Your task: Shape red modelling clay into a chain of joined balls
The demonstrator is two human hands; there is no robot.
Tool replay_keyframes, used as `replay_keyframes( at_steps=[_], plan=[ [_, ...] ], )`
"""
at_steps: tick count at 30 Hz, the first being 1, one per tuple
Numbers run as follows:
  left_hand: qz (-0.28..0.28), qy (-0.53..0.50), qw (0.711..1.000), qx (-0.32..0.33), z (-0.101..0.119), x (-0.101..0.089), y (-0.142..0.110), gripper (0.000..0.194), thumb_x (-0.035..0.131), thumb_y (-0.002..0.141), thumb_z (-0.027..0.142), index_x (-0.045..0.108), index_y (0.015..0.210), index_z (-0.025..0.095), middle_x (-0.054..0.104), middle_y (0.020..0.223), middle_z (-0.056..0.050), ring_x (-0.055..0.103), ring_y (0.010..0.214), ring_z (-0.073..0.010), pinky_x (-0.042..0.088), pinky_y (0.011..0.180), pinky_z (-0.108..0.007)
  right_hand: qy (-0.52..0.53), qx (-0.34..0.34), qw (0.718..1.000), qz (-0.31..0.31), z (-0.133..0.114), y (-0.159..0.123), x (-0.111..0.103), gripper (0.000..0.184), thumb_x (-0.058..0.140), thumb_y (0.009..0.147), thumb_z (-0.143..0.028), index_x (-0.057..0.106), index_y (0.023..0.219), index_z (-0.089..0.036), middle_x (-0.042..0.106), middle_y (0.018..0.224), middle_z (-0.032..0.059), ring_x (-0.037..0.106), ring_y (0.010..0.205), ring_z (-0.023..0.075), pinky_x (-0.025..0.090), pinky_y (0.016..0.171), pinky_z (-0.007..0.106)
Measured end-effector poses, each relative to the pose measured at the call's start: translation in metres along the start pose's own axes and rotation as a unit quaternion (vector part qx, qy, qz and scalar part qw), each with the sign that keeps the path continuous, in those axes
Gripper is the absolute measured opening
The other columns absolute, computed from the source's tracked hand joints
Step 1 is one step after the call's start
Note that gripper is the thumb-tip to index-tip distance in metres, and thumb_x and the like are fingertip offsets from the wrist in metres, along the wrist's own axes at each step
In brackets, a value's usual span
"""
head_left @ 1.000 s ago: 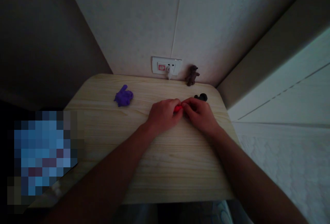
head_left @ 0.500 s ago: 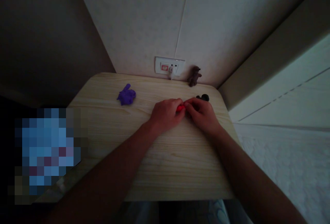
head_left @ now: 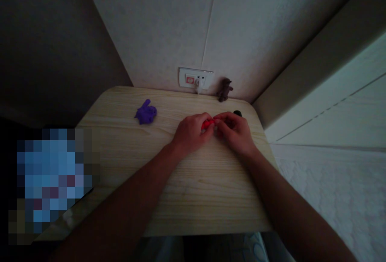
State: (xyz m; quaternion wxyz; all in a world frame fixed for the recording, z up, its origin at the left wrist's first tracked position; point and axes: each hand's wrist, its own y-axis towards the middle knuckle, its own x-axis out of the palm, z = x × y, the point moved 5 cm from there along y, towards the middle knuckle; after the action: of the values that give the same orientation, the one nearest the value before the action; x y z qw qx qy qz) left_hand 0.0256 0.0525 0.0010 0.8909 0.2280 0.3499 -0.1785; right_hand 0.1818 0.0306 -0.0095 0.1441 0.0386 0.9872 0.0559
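A small lump of red clay (head_left: 206,124) shows between my two hands, low over the wooden tabletop (head_left: 193,197). My left hand (head_left: 189,132) is closed around its left part, thumb and fingers pinching it. The fingertips of my right hand (head_left: 238,133) pinch it at the other end, nearly touching the left ones. Fingers hide most of its shape. Just behind my right hand, a dark rounded piece (head_left: 238,113) is partly covered. A purple clay figure (head_left: 146,112) lies to the left of my hands.
At the back edge, a brown clay figure (head_left: 224,90) stands by the wall. A wall socket (head_left: 184,83) with a plug is behind the table. A blurred blue patch (head_left: 50,173) covers the left side. White quilted bedding (head_left: 328,197) lies to the right.
More of the red clay shows between my hands, and my right hand covers more of the dark piece. The whole view has shifted slightly.
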Motion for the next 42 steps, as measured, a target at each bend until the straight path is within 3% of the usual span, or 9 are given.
replay_keyframes(
  at_steps=[7,12,19,28,42],
  plan=[
    [0.023,-0.044,0.999,0.017,0.0006,-0.0033,-0.0008,0.024,0.054,0.099,0.035,0.070,0.097,0.018,0.074,0.080,-0.003,0.065,0.073,-0.0160,0.046,0.071,-0.029,0.028,0.000,1.000,0.004,-0.0068,-0.0014,0.0012,0.039,0.077,0.083,-0.057,0.073,0.092,-0.019,0.065,0.064,0.0005,0.056,0.055,0.0138,0.046,0.053,0.029],
    [0.015,-0.047,0.999,0.018,-0.0005,-0.0040,-0.0024,0.028,0.049,0.101,0.038,0.070,0.097,0.019,0.075,0.083,-0.004,0.068,0.076,-0.0174,0.047,0.073,-0.030,0.042,-0.001,0.999,-0.009,-0.0038,-0.0011,0.0024,0.048,0.078,0.081,-0.066,0.073,0.089,-0.019,0.065,0.062,0.0005,0.055,0.053,0.0136,0.045,0.051,0.029],
    [0.007,-0.054,0.998,0.026,-0.0029,-0.0018,-0.0019,0.031,0.045,0.103,0.039,0.068,0.100,0.018,0.077,0.088,-0.006,0.071,0.084,-0.0200,0.048,0.077,-0.032,0.084,0.012,0.996,-0.008,-0.0054,-0.0018,0.0046,0.044,0.086,0.075,-0.060,0.073,0.084,-0.018,0.065,0.060,-0.0004,0.055,0.052,0.0125,0.045,0.051,0.028],
    [-0.001,-0.054,0.998,0.010,-0.0033,-0.0018,-0.0034,0.031,0.044,0.103,0.039,0.067,0.099,0.019,0.076,0.087,-0.005,0.071,0.082,-0.0204,0.047,0.074,-0.032,0.108,0.009,0.994,-0.012,-0.0049,-0.0038,0.0066,0.036,0.082,0.082,-0.053,0.072,0.081,-0.019,0.064,0.060,-0.0006,0.055,0.053,0.0122,0.046,0.051,0.027],
    [0.005,-0.042,0.999,-0.016,-0.0025,-0.0023,-0.0033,0.030,0.045,0.100,0.041,0.066,0.094,0.021,0.071,0.076,-0.003,0.062,0.070,-0.0181,0.037,0.066,-0.031,0.117,-0.015,0.993,-0.003,-0.0080,-0.0047,0.0093,0.034,0.085,0.081,-0.050,0.073,0.085,-0.019,0.067,0.063,-0.0013,0.054,0.049,0.0097,0.045,0.047,0.025]
  ],
)
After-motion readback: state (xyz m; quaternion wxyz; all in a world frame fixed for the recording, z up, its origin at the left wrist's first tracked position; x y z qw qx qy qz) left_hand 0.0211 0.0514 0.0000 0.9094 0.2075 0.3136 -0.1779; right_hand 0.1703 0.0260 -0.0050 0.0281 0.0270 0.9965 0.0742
